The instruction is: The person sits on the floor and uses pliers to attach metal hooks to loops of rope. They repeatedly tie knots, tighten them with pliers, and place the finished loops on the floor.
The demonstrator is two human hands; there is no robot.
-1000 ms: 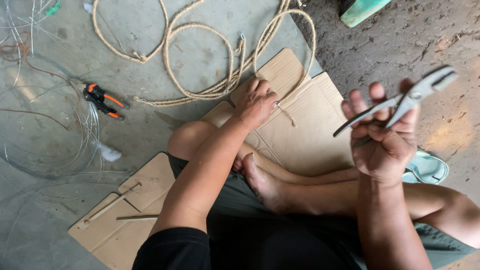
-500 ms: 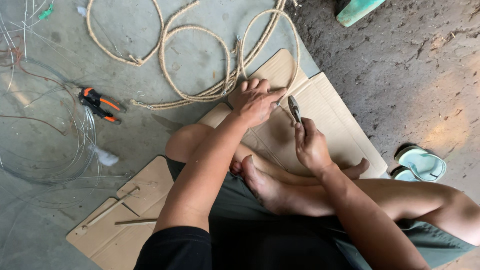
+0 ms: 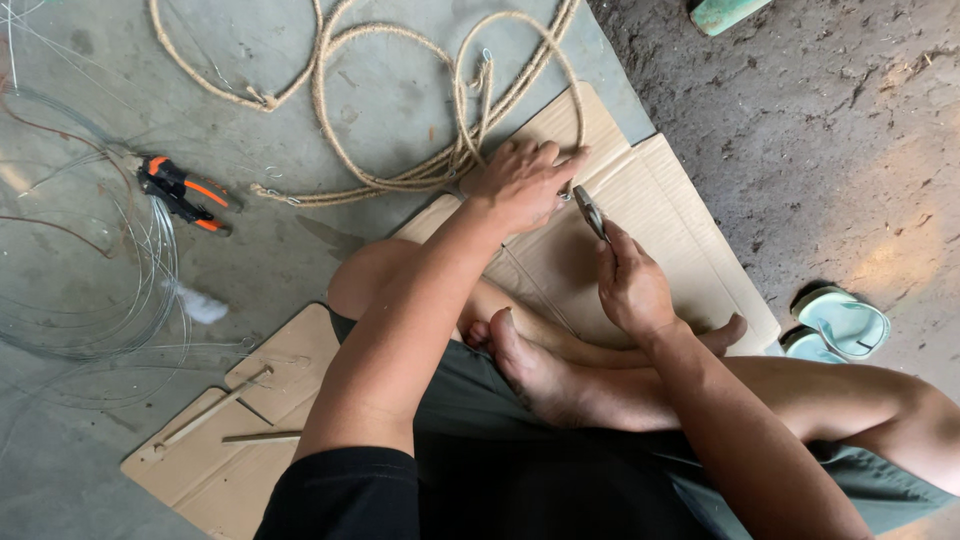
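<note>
A flattened sheet of brown cardboard (image 3: 660,215) is spread across the middle of the frame, under the crossed bare legs of a seated person. Loops of thick tan rope (image 3: 400,100) are laid at top centre, just beyond the cardboard. The left hand (image 3: 520,180) is pressed on the rope where it meets the cardboard's upper edge. The right hand (image 3: 630,285) is placed just right of it and lower, with grey metal pliers (image 3: 590,212) between the two. Orange-handled black cutters (image 3: 183,192) are set at left, beside coils of thin wire (image 3: 95,280). A pair of pale green sandals (image 3: 838,325) is seen at the right edge.
</note>
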